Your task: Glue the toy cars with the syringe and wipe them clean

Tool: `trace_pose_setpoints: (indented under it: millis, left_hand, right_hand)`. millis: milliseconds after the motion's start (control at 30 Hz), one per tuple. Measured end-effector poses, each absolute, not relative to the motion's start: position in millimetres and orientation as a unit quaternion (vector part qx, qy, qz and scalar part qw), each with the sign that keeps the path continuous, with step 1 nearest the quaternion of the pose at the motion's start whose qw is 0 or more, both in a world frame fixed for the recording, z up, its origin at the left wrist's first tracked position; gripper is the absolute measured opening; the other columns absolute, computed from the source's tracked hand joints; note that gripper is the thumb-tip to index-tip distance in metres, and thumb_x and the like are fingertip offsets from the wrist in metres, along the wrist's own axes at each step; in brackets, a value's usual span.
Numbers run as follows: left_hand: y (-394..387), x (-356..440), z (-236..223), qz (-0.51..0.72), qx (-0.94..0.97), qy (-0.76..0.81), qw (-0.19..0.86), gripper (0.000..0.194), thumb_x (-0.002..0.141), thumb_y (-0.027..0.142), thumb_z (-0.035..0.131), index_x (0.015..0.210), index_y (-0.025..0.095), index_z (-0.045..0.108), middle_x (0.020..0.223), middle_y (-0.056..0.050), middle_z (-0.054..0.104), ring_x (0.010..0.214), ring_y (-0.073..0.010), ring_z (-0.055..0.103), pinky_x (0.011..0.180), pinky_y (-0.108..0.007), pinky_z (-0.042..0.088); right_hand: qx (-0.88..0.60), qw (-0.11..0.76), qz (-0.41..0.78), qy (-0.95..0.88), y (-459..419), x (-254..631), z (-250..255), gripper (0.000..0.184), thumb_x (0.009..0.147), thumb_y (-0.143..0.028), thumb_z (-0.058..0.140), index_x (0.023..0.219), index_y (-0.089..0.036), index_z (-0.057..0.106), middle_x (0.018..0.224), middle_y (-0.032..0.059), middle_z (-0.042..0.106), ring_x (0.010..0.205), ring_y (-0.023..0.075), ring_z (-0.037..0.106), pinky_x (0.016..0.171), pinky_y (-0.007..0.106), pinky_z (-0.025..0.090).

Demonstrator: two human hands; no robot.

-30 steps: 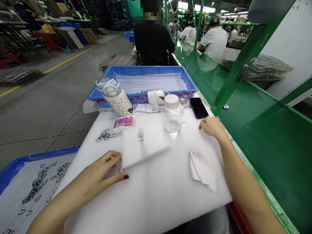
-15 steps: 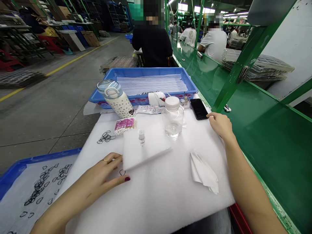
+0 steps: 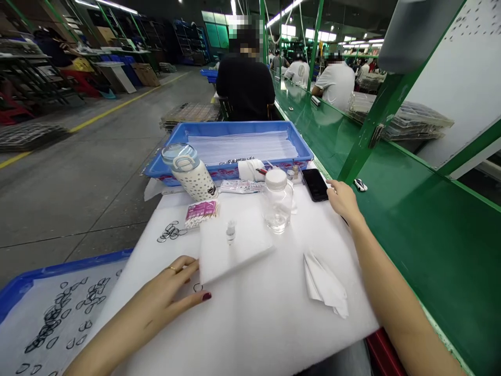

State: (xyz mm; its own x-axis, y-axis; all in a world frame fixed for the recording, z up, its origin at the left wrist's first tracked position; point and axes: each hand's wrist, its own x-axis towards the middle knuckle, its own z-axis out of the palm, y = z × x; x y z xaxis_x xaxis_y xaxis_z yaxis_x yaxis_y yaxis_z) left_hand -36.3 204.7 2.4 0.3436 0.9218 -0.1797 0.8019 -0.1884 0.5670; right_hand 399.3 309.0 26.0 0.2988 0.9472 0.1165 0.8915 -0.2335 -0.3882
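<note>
My left hand (image 3: 178,286) rests on the white foam sheet (image 3: 250,324), thumb and fingers apart. Its fingertips meet the left edge of a white foam block (image 3: 238,256). A small dark ring (image 3: 198,287) lies between thumb and block. A little clear vial (image 3: 230,232) stands on the block. My right hand (image 3: 343,200) lies at the sheet's right edge, fingers stretched toward a black phone (image 3: 315,184), holding nothing visible. Between the hands are a clear jar with a white lid (image 3: 277,203) and a crumpled white cloth (image 3: 325,287).
A spotted bottle (image 3: 191,175), cotton swabs (image 3: 201,213) and dark rings (image 3: 171,231) are at the left. A blue tray (image 3: 235,125) stands behind; another blue tray (image 3: 78,265) holds many rings. A green conveyor (image 3: 422,250) with a toy car (image 3: 360,185) runs along the right. A person (image 3: 246,86) sits ahead.
The view has tilted up slightly, so the table sits lower in the picture. My right hand has shifted slightly up along the phone's side; my left hand stays by the foam block.
</note>
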Motion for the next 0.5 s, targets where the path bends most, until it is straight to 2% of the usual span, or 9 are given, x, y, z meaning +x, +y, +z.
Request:
trace_pose_setpoints:
  millis: [100,233,367,500]
  left_hand:
    - [205,-35,4,0.110,0.767,0.556,0.301,0.046,0.084,0.063,0.059,0.110,0.026,0.067,0.114,-0.005,0.060,0.094,-0.0252,0.062,0.079,-0.031,0.050]
    - [204,-34,6,0.120,0.769,0.550,0.302,0.041,0.084,0.057,0.060,0.110,0.026,0.067,0.113,-0.004,0.060,0.095,-0.0247,0.062,0.083,-0.031,0.051]
    - [203,-36,4,0.111,0.775,0.546,0.299,0.042,0.086,0.056,0.059,0.115,0.026,0.065,0.116,-0.005,0.060,0.102,-0.0265,0.061,0.085,-0.032,0.050]
    - [203,-38,-2,0.100,0.785,0.541,0.285,0.043,0.086,0.056,0.060,0.117,0.026,0.064,0.118,-0.007,0.059,0.102,-0.0280,0.062,0.084,-0.033,0.051]
  right_hand:
    - [-0.778,0.212,0.089,-0.585,356,403,26,0.043,0.101,-0.032,0.045,0.142,-0.020,0.051,0.136,0.0125,0.057,0.121,0.0244,0.057,0.104,0.044,0.047]
    - [-0.771,0.210,0.109,-0.591,400,402,25,0.040,0.098,-0.041,0.057,0.130,-0.017,0.057,0.131,0.0112,0.059,0.115,0.0232,0.060,0.099,0.047,0.052]
    - [-0.765,0.198,0.118,-0.601,392,408,16,0.034,0.098,-0.041,0.057,0.121,-0.016,0.062,0.124,0.0099,0.062,0.110,0.0214,0.062,0.097,0.045,0.053]
    - [-0.762,0.217,0.115,-0.599,365,417,4,0.037,0.099,-0.040,0.056,0.130,-0.018,0.058,0.132,0.0109,0.058,0.116,0.0229,0.060,0.101,0.047,0.051]
